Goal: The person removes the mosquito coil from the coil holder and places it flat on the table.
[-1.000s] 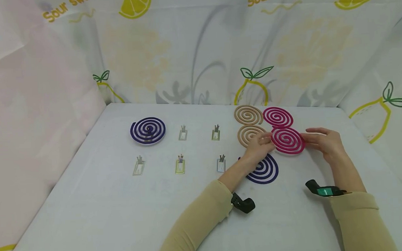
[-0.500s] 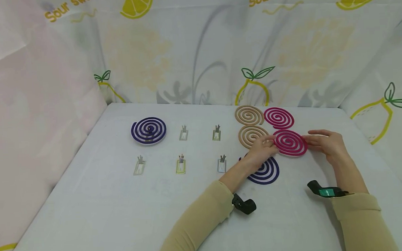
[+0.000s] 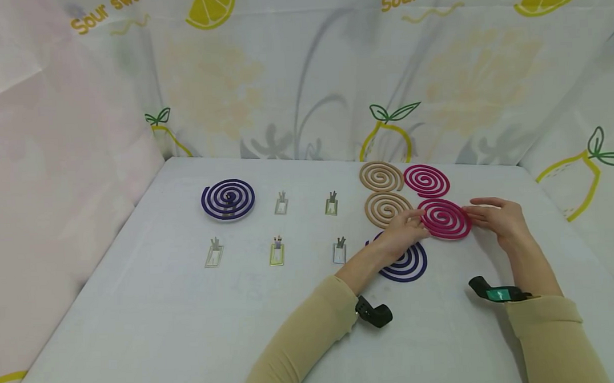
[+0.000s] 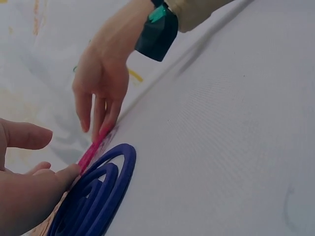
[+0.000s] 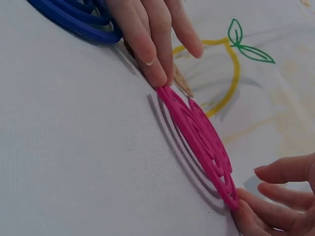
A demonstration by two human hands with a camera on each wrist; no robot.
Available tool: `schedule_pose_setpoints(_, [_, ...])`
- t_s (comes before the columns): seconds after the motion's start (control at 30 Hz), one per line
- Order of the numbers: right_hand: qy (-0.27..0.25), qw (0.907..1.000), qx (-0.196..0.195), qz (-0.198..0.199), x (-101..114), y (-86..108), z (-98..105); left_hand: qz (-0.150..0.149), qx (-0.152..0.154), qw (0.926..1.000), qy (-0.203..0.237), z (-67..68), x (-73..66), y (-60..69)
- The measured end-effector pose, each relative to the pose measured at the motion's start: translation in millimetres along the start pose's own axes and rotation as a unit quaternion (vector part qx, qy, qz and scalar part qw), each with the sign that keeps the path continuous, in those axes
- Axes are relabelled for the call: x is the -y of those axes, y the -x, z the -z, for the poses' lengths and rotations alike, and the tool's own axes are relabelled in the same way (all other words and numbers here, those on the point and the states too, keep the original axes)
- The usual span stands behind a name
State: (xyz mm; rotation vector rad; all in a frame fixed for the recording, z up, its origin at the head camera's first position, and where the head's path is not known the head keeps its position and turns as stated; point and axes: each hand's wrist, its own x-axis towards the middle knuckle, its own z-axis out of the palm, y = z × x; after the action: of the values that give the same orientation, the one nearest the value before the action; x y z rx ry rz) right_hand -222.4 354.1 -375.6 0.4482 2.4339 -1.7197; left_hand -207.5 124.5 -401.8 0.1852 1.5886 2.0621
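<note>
A pink mosquito coil (image 3: 445,218) is held by its edges between my two hands, slightly above the table, its shadow beneath it in the right wrist view. My left hand (image 3: 399,236) pinches the coil's left rim with the fingertips. On the opposite rim, my right hand (image 3: 501,220) pinches it, with other fingers spread clear in the right wrist view. Another pink mosquito coil (image 3: 426,180) lies just behind. Beneath the left hand is a dark blue mosquito coil (image 3: 413,264), partly hidden. Two tan mosquito coils (image 3: 381,177) lie to the left of the pink ones.
At the far left, a dark blue mosquito coil (image 3: 228,199) sits raised on a stand. Several small metal coil stands (image 3: 276,254) are spread over the left and middle of the white table (image 3: 190,334). A lemon-print cloth (image 3: 302,72) hangs behind.
The held pink coil has shifted slightly right and towards me, away from the pink coil behind it. Both hands have moved along with it.
</note>
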Motion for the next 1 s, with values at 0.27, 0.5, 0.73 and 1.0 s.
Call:
schedule_pose_setpoints(0.27, [-0.017,0.9998,-0.012,-0.001,2,1.5,-3,0.004,-0.002,1.0,-0.005,-1.4,-0.2,1.2])
schedule_pose_setpoints(0.5, [-0.043,0.9988,-0.02,0.008,1,1.0,-6,0.0,-0.003,1.0,0.004,-0.8,0.9,-0.7])
schedule_pose_setpoints(0.73, [-0.051,0.9984,-0.018,0.013,1,2.0,-6,-0.002,-0.018,0.9998,-0.008,-1.6,-0.5,0.8])
schedule_pose_setpoints(1.0, [-0.041,0.9983,-0.03,0.029,12,8.2,-9,-0.049,-0.082,0.9932,-0.067,-6.7,-4.0,3.7])
